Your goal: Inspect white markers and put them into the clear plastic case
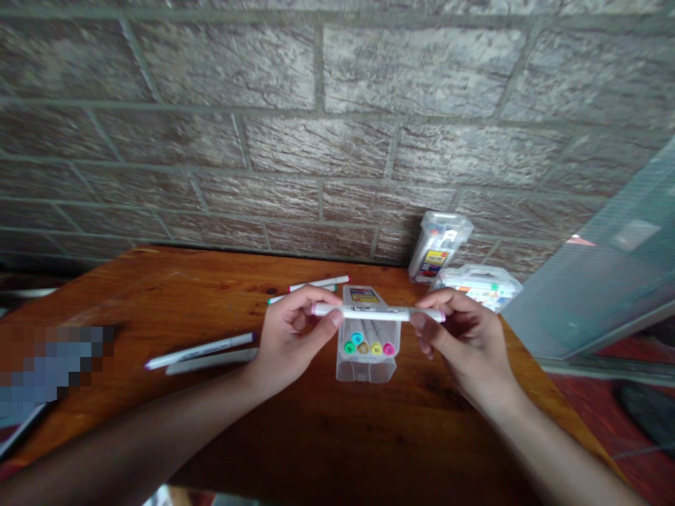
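A white marker [377,313] with pinkish-purple ends is held level between my two hands. My left hand [298,330] pinches its left end between thumb and fingers. At the other end, my right hand [464,341] grips the cap the same way. Below and behind the marker lies a clear plastic case [366,371] on the table, partly covered by it. Several markers rest inside with their coloured ends towards me, among them a pink one [389,348], a yellow one [376,348] and a blue one [357,338].
Loose markers lie left on the wooden table [337,429], including a purple-tipped one [200,351]; a red-tipped marker [321,284] lies farther back. A clear marker case [440,246] stands by the brick wall [348,140], beside another plastic case [482,281]. A pixelated patch [47,372] covers something left.
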Action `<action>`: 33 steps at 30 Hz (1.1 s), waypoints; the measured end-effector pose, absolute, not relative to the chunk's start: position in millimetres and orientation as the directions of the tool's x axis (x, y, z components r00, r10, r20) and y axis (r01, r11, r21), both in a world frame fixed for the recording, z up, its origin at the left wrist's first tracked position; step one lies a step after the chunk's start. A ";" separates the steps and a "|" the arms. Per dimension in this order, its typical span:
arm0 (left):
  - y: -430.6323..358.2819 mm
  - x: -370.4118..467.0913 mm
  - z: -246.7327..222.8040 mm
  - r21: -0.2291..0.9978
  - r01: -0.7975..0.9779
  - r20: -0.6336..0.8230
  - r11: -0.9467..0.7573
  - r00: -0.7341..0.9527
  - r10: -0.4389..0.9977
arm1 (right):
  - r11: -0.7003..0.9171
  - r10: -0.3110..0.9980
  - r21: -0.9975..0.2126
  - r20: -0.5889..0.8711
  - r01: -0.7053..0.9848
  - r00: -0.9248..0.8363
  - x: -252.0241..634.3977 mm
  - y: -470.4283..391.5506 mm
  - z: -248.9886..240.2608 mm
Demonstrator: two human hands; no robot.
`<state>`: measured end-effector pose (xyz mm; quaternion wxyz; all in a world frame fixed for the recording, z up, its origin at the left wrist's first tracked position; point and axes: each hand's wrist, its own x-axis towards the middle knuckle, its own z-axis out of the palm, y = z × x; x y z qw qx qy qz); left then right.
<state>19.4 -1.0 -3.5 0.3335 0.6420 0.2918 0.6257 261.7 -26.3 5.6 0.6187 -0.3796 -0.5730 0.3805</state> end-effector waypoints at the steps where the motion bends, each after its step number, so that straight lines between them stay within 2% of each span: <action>1: -1.1 19.5 -2.9 0.793 -0.044 0.610 -0.608 0.045 0.791 | 0.420 0.907 -0.906 0.418 -0.040 0.056 261.5 -26.4 6.0; 7: -1.3 18.9 -2.3 0.815 -0.082 0.578 -0.574 0.050 0.814 | 0.386 0.922 -0.920 0.384 -0.069 0.048 262.2 -27.6 9.0; 11: 1.4 16.2 -8.4 0.860 -0.206 0.489 -0.467 0.074 0.869 | 0.347 0.938 -0.924 0.346 -0.163 0.033 263.4 -28.3 10.2; 16: 2.5 14.4 -11.4 0.860 -0.325 0.442 -0.394 0.087 0.893 | 0.299 0.953 -0.913 0.302 -0.277 0.032 261.1 -29.5 17.2; 24: 1.1 16.1 -6.4 0.843 -0.423 0.401 -0.333 0.081 0.912 | 0.266 0.963 -0.920 0.266 -0.286 0.040 260.9 -31.4 24.4; 33: 1.5 15.2 -7.9 0.840 -0.406 0.429 -0.361 0.087 0.899 | 0.263 0.964 -0.913 0.263 -0.311 0.040 260.7 -31.5 25.0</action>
